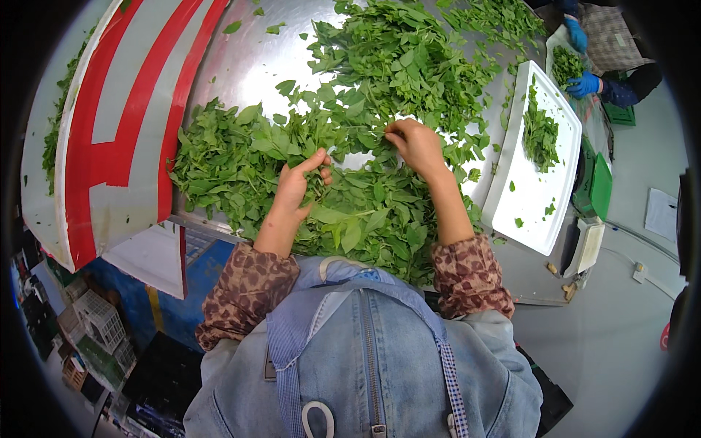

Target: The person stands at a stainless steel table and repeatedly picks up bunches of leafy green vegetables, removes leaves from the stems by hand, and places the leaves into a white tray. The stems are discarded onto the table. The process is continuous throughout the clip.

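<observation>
My left hand (pixel 298 183) is closed around a bunch of leafy green stems (pixel 282 142), whose leaves stick out past the fingers. To its right, my right hand (pixel 416 143) pinches the end of a thin stem (pixel 361 129) between thumb and fingertips. Where that stem's other end lies among the leaves, I cannot tell. Below both hands, close to my body, is a heap of leafy greens (pixel 378 219). A larger pile of greens (pixel 405 60) lies beyond my hands, and another heap (pixel 213 156) spreads left of my left hand.
The greens lie on a shiny metal table (pixel 263 60). At left stands a grey box with red stripes (pixel 118 126); at right, a white tray (pixel 553 202) holds some greens. A co-worker's blue-gloved hands (pixel 583 85) handle greens at the upper right. Nearby is a green container (pixel 601 183).
</observation>
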Demonstrator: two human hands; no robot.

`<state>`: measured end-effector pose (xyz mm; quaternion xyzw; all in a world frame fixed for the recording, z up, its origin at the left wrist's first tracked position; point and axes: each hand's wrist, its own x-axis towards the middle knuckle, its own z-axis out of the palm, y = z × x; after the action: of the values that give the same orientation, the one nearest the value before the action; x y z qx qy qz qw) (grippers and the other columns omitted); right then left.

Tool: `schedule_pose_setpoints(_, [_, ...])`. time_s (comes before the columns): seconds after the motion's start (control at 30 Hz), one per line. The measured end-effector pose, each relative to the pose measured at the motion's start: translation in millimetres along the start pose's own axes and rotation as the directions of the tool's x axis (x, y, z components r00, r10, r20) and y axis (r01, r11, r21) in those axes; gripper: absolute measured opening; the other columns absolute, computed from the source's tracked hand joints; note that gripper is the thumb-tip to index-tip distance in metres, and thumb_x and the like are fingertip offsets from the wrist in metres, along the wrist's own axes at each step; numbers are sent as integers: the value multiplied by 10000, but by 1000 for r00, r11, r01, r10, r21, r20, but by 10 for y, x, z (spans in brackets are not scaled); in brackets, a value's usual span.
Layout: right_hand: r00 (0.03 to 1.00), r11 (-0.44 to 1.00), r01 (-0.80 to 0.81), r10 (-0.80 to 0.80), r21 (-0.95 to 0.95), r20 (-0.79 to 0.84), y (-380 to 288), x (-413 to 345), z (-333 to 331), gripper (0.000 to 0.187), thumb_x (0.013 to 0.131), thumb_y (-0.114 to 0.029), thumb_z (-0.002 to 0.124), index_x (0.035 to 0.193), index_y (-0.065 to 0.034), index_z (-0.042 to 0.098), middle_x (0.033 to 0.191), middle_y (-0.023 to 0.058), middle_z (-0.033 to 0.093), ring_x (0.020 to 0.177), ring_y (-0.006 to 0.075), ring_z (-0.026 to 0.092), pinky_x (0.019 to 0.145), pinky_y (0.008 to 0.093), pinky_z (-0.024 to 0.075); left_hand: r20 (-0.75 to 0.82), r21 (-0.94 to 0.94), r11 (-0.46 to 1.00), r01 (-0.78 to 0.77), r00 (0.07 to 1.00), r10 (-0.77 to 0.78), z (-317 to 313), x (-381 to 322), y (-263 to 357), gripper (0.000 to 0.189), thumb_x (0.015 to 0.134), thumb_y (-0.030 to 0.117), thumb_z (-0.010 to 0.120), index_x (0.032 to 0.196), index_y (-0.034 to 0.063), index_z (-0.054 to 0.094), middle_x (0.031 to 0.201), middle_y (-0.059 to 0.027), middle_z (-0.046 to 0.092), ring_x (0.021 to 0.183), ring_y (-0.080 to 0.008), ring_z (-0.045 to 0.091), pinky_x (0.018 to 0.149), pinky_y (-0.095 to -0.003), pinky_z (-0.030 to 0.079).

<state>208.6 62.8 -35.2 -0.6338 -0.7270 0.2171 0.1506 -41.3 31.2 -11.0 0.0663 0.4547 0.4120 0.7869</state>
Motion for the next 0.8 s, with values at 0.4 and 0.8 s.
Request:
schedule_pose_setpoints(0.4, [956, 840, -261, 155, 476, 251, -241, -586, -207, 255, 812, -244, 671, 965, -39, 682, 897, 79, 692, 793, 188, 641, 751, 297, 490, -21, 5, 1000, 21, 1000, -21, 64, -12, -139, 175, 881, 150, 632, 922, -11, 578, 820, -61, 564, 645, -124, 505, 560, -274, 434])
schedule_pose_setpoints(0.8, [983, 1000, -6, 8, 14, -184, -426, 137, 224, 119, 792, -205, 663, 855, -106, 682, 811, 87, 609, 766, 265, 617, 648, 378, 481, -67, -51, 993, -105, 993, 102, -47, -30, 1, 156, 890, 158, 620, 898, 8, 580, 801, -40, 545, 655, -119, 494, 578, -267, 429])
